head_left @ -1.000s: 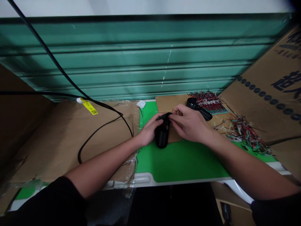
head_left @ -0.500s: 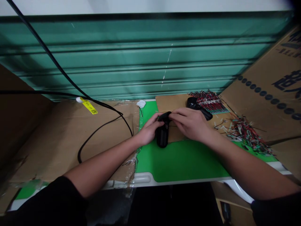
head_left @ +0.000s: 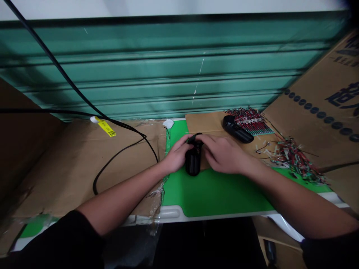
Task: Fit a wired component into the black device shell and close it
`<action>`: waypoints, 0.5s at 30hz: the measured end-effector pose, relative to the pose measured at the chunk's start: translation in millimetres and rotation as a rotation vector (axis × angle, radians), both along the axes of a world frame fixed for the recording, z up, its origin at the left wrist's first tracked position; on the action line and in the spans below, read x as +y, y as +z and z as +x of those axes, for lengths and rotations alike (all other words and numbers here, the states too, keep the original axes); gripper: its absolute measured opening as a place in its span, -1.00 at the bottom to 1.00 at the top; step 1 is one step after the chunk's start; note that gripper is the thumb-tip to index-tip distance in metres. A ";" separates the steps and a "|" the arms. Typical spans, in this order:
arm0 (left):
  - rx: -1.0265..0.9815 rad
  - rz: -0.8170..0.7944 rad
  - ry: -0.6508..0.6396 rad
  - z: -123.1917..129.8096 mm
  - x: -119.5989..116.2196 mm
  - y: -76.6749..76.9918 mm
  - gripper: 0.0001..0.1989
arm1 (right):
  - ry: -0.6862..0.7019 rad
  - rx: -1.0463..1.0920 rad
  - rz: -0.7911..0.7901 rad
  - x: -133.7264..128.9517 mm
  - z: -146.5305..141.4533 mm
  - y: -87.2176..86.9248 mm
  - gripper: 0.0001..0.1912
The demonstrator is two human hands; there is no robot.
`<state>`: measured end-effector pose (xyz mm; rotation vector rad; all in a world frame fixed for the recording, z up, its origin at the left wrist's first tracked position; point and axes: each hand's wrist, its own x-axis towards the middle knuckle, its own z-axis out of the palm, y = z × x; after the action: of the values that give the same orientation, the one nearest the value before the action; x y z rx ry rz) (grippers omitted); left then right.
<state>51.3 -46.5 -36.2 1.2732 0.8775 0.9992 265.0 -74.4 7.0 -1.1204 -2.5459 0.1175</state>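
A black plastic housing, with a rounded handle part pointing toward me, is between my hands over the green tabletop. My left hand grips its left side, thumb across the upper part. On the upper right, my right hand has its index finger bent over the head end and its thumb lower down by the side. Small reddish details show inside the housing, too small to make out. Farther right lies a second black housing of similar shape, on a piece of cardboard.
Behind the second housing sit wired circuit boards, and a tangle of red and black wires lies right. A black cable loops over the left cardboard, with a yellow tag. A cardboard box stands at right.
My right hand has turned and dropped slightly; its fingers, pinched together at the head before, are now spread around the housing's upper right. My left hand and the housing have barely moved.
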 end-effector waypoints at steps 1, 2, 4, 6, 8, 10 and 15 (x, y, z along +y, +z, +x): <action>0.006 -0.001 0.003 -0.2 0.4 0.1 -0.63 | 0.005 0.007 -0.026 -0.1 0.3 0.2 -0.46; 0.010 -0.001 0.004 -0.5 0.9 0.3 -0.63 | 0.011 0.014 -0.045 -0.1 0.8 0.6 -0.45; 0.010 0.001 -0.002 -0.8 1.9 0.6 -0.62 | 0.017 0.034 -0.050 0.5 2.3 1.2 -0.44; 0.000 0.000 -0.010 -0.9 2.7 1.2 -0.63 | 0.021 0.064 -0.018 1.8 4.5 1.4 -0.46; -0.006 -0.009 -0.005 -0.9 3.4 2.1 -0.63 | 0.023 0.108 0.029 3.0 7.0 1.7 -0.52; -0.002 -0.015 0.008 -1.2 4.1 2.8 -0.62 | 0.024 0.179 0.064 3.5 9.1 2.7 -0.58; 0.013 -0.032 0.049 -4.2 7.1 -2.5 -0.65 | -0.004 0.340 0.064 2.1 8.4 5.3 -0.10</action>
<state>47.0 -39.4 -38.7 1.2378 0.9349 1.0129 273.4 -72.3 12.4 -0.9875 -2.2300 0.2056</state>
